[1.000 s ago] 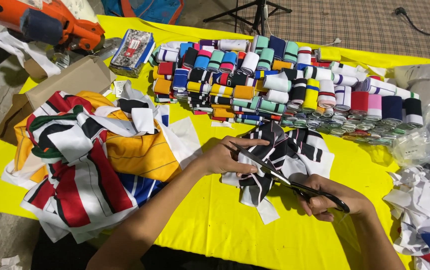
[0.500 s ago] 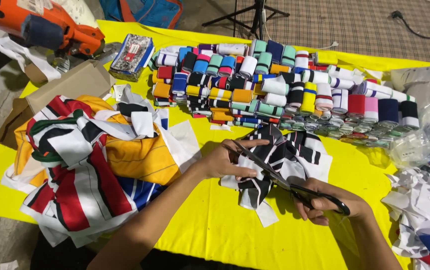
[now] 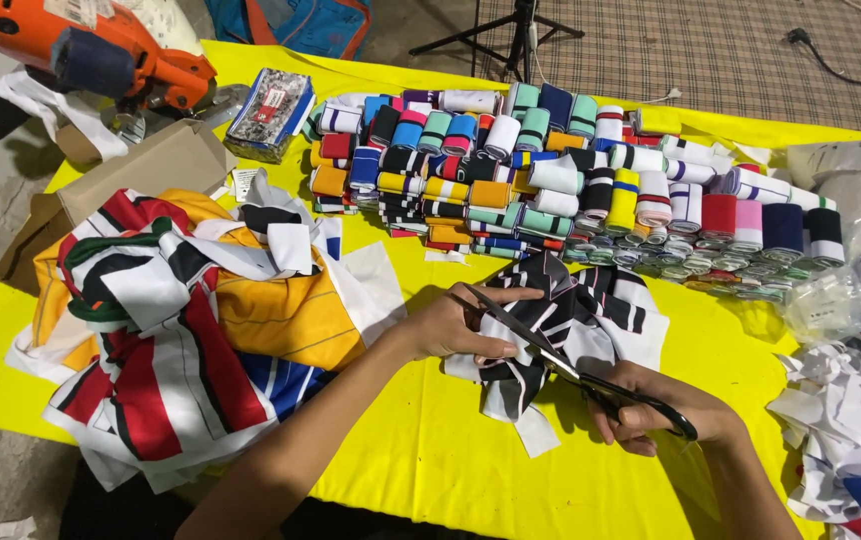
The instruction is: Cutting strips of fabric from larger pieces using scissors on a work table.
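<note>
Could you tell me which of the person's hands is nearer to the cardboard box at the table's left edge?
Left. The left hand is right of the cardboard box; the right hand is farther right.

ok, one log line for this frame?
left hand: holds black-and-white fabric | right hand: holds scissors, blades open at fabric | surface: yellow table
</note>
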